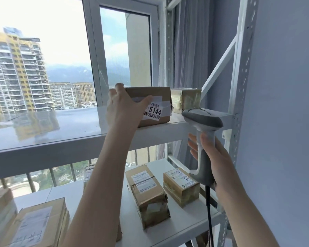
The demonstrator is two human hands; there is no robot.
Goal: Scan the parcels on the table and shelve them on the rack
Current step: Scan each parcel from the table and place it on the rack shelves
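left hand (121, 107) around parcel (151, 94) on rack (61, 145)

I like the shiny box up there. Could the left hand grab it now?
Probably not yet: the left hand grips the 5144 parcel, which sits between it and the shiny box.

Upper shelf (61, 125): two items, one labelled parcel (150, 97) left, one taped parcel (187, 99) right. Lower shelf (168, 229): at least five parcels (147, 195) visible. Scanner (202, 139): one. Hands: two, left hand (121, 111) and right hand (216, 157).
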